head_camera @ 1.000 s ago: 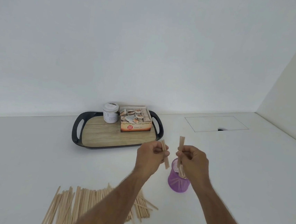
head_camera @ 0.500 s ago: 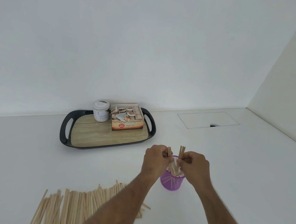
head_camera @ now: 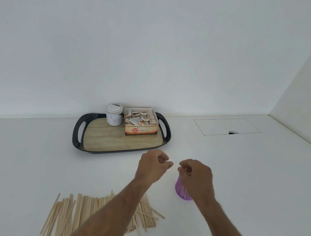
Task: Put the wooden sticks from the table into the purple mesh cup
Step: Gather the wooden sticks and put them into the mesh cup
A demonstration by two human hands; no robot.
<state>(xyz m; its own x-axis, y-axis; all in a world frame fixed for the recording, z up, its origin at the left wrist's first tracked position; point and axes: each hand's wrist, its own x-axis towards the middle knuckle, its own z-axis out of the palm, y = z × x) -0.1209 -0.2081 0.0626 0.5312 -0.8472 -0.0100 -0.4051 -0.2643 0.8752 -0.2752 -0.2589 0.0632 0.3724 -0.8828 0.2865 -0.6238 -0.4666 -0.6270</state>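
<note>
Fingers loosely curled, holding nothing; right hand over cup, left hand beside.

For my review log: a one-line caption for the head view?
Both hands, left hand and right hand, empty above purple mesh cup; loose wooden sticks remain.

White table bears tray, wooden sticks, purple mesh cup.

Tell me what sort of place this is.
Probably an office tea or coffee corner: a plain white counter set against bare walls, a tray carrying a box of tea bags and a white jar, and a heap of wooden sticks, likely stirrers.
</note>
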